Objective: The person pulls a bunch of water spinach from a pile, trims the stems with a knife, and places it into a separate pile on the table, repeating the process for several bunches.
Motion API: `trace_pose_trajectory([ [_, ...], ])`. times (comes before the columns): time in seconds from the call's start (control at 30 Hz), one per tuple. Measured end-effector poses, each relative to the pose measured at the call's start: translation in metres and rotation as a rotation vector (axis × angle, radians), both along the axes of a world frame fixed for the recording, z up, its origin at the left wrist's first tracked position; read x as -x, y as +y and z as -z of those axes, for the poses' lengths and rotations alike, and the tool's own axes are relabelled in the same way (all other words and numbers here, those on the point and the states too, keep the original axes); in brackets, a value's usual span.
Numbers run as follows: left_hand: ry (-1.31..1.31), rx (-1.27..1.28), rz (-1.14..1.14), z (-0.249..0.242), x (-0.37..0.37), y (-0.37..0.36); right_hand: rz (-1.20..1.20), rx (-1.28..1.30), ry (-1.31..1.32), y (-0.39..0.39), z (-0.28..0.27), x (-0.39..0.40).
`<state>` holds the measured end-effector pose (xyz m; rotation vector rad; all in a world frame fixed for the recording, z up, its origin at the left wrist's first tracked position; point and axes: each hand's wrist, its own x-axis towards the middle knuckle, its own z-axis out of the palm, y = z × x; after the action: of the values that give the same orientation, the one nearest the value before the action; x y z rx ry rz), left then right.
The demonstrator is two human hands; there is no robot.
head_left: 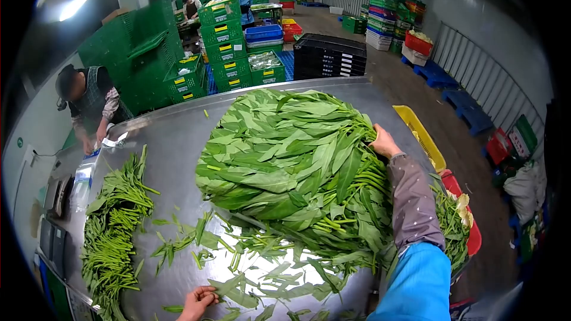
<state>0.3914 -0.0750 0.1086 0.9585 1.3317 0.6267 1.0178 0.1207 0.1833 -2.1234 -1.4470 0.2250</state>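
Observation:
A large heap of leafy greens that look like water spinach [285, 160] covers the middle of the metal table. At its right side my right hand [385, 142] is closed round the stems of a bunch of water spinach [354, 128], whose leaves spread left over the heap. Low in the view, my left hand [199, 304] is near the tabletop with curled fingers, its fingertips right at a loose leaf [237, 290]; I cannot tell what is in them. Scattered stems and leaves [205, 238] lie between the hand and the heap.
A row of bundled greens [113, 238] lies along the table's [172, 137] left side. A yellow crate [421, 137] and a red crate [474, 238] holding greens stand at the right edge. Across the far left corner, a person [92, 101] handles packaging. Stacked green crates [223, 41] stand beyond.

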Motion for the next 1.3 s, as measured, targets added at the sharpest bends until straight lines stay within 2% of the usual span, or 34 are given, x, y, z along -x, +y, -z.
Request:
trace_pose_trajectory([
  [0.03,0.011,-0.013,0.012,-0.001,0.001,-0.002,0.001,-0.001,0.005,0.0,-0.001,-0.001],
  [0.1,0.017,-0.019,0.02,-0.006,0.003,-0.003,0.036,0.094,-0.217,-0.01,-0.044,0.019],
  [0.23,0.025,-0.016,0.0,-0.011,0.004,-0.004,0.012,0.05,-0.594,-0.015,-0.101,0.029],
  [0.33,0.019,-0.038,0.023,-0.009,0.001,-0.002,-0.1,-0.151,-0.778,-0.017,-0.144,0.046],
  [0.43,-0.047,-0.009,0.005,-0.011,-0.003,-0.003,-0.052,-0.229,-0.861,-0.026,-0.181,0.068],
  [0.57,-0.099,0.03,-0.025,-0.01,0.001,-0.014,0.013,-0.377,-0.88,-0.041,-0.218,0.083],
  [0.63,-0.104,0.035,-0.022,-0.013,0.003,-0.02,0.121,-0.351,-0.833,-0.052,-0.238,0.092],
  [0.77,-0.103,-0.005,0.028,0.001,0.012,-0.029,0.229,-0.477,-0.719,-0.075,-0.281,0.112],
  [0.83,-0.13,0.021,0.019,-0.011,0.004,-0.03,0.193,-0.646,-0.632,-0.089,-0.305,0.129],
  [0.9,-0.153,0.051,0.003,-0.024,-0.005,-0.032,0.167,-0.703,-0.552,-0.097,-0.325,0.144],
  [0.97,-0.165,0.019,0.055,-0.025,-0.011,-0.033,0.055,-0.692,-0.372,-0.098,-0.335,0.159],
  [1.03,-0.171,0.027,0.064,-0.03,-0.019,-0.036,-0.351,-0.643,0.309,-0.104,-0.321,0.19],
  [1.1,-0.211,0.005,0.097,-0.035,-0.028,-0.039,-0.382,-0.322,0.66,-0.125,-0.3,0.238],
  [1.17,-0.204,-0.016,0.154,-0.04,-0.036,-0.044,-0.496,-0.175,0.942,-0.124,-0.234,0.271],
  [1.2,-0.244,0.0,0.178,-0.046,-0.039,-0.048,-0.399,-0.032,1.3,-0.141,-0.196,0.3],
  [1.23,-0.287,0.019,0.193,-0.05,-0.042,-0.052,-0.443,0.302,1.492,-0.156,-0.155,0.316],
  [1.27,-0.315,0.039,0.222,-0.05,-0.043,-0.058,-0.392,0.409,1.506,-0.182,-0.127,0.342],
  [1.3,-0.346,0.057,0.247,-0.046,-0.042,-0.065,-0.29,0.697,1.766,-0.2,-0.068,0.357],
])
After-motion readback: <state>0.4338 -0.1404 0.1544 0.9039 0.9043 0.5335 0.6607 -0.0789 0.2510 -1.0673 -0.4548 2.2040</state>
